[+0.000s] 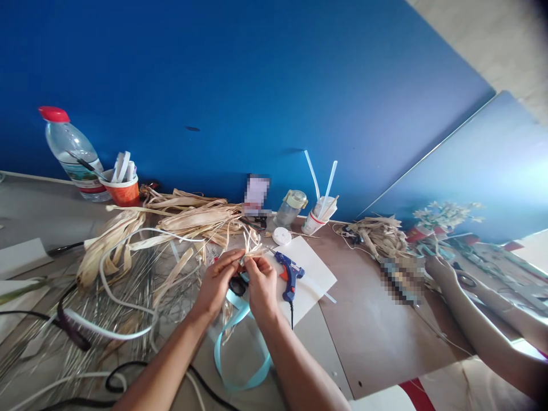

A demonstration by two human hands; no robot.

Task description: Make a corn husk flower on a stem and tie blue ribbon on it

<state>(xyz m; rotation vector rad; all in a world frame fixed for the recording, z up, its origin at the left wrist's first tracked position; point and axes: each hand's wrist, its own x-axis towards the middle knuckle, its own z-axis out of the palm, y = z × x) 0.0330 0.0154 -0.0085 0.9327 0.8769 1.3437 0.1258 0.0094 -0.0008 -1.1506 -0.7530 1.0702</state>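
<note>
At the middle of the view, my left hand (pixel 220 281) and my right hand (pixel 261 283) meet, both with fingers pinched on a small bundle of pale husk strips (pixel 252 243). The strips fan out above the fingertips. A light blue ribbon (pixel 257 377) loops down below my hands. Black scissor handles (pixel 238 285) show partly between my wrists. Just right of my right hand, a blue glue gun (pixel 291 277) lies on a white sheet (pixel 314 268).
Dried husks (pixel 197 220) and thin wires (pixel 128 285) cover the left side. Along the blue partition (pixel 257 103) stand a bottle (pixel 75 154), an orange cup (pixel 124 192), a jar (pixel 291 208) and a white cup (pixel 319 217). Another person's arms (pixel 466 319) reach in at right.
</note>
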